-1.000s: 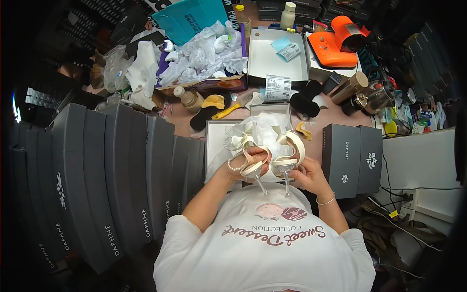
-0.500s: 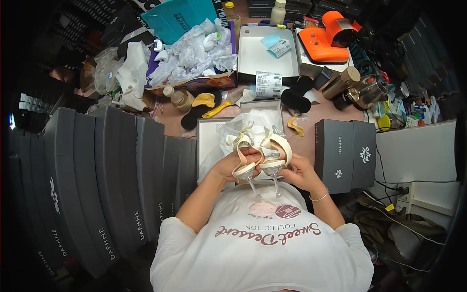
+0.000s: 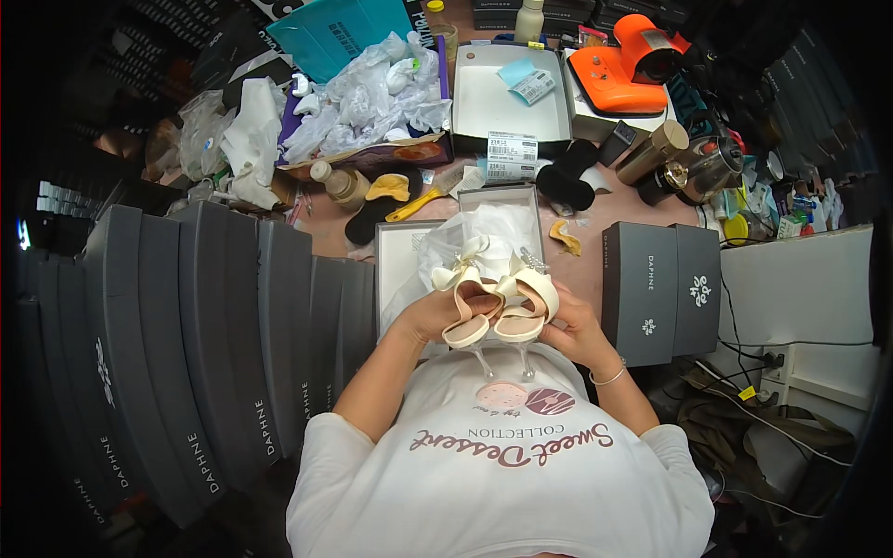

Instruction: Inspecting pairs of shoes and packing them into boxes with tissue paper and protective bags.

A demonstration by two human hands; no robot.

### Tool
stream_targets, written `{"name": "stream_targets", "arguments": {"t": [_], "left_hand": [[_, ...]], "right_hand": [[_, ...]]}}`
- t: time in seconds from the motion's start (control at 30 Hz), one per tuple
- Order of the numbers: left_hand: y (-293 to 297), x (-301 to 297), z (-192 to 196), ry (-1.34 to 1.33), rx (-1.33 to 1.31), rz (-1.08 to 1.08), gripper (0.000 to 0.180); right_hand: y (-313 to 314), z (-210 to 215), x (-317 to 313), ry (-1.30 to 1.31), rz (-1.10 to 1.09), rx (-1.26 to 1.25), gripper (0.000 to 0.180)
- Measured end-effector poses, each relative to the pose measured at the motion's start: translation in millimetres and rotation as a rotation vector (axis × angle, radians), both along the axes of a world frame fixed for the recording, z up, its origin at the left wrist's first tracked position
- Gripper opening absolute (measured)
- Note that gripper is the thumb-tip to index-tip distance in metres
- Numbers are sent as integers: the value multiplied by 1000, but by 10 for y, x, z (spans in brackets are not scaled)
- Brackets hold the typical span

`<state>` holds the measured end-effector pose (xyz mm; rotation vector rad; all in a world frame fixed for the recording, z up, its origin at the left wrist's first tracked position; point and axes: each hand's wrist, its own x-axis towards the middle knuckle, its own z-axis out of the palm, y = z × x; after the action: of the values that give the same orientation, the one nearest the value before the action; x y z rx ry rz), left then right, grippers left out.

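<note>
Cream heeled shoes [image 3: 468, 332] partly hide the fingers of the left hand [image 3: 433, 316].

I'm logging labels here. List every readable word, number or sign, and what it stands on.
Wording left unquoted; print stands on:
Shirt: large dark lettering, upside down in view, readable.
Gray boxes: white lettering, readable, and a white emblem.
Teal packaging: dark print, too small to read.
Labels: barcodes and black print, mostly too small.
Shoes: none visible.
</note>
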<state>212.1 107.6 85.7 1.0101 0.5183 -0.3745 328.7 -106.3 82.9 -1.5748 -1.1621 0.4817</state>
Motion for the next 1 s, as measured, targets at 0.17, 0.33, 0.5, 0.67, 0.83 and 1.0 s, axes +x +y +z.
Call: {"name": "stream_targets", "arguments": {"t": [0.17, 0.33, 0.5, 0.67, 0.83, 1.0], "left_hand": [[65, -59, -48, -200, -42, -75, 33], [166, -37, 51, -170, 322, -269, 33], [253, -33, 88, -347, 486, -421, 28], [176, 67, 107, -440, 628, -366, 18], [125, 178, 292, -355, 684, -388, 20], [56, 262, 317, -299, 763, -421, 22]], "right_hand": [[-4, -6, -31, -85, -55, -29, 23], [-12, -3, -41, -252, -104, -9, 23], [-17, 46, -46, -332, -120, -16, 25], [-373, -193, 41, -244, -402, -145, 24], [-723, -800, 237, -73, -633, -378, 16], [-588, -768, 361, -35, -787, -442, 20]]}}
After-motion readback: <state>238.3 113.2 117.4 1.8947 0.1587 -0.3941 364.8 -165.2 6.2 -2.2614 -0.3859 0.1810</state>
